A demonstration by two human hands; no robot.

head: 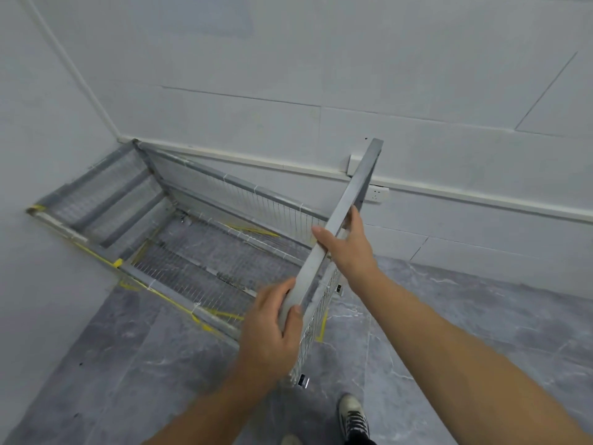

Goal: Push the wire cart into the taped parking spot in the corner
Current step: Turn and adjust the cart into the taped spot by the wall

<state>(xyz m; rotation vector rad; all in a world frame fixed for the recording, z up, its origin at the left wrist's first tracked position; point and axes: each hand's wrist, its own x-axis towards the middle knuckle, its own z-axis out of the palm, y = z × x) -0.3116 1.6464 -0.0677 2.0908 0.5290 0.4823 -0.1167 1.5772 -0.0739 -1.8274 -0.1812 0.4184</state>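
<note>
Hands: left hand (271, 329) curled closed around the near end of the handle bar (333, 226), right hand (346, 245) wrapped on its middle. Wire cart (199, 248) sits in the far-left corner, over yellow tape (231, 314), flanked closely by both walls (385, 75); open grey floor (449, 332) near and right.

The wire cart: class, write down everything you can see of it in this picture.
The wire cart is a long, open-topped basket of thin wire mesh on a grey metal frame, empty inside. It stands on the grey marbled floor, its far end in the wall corner, with yellow tape showing beside and beneath it. A flat grey handle bar crosses the near end; the left hand and right hand grip it.
</note>
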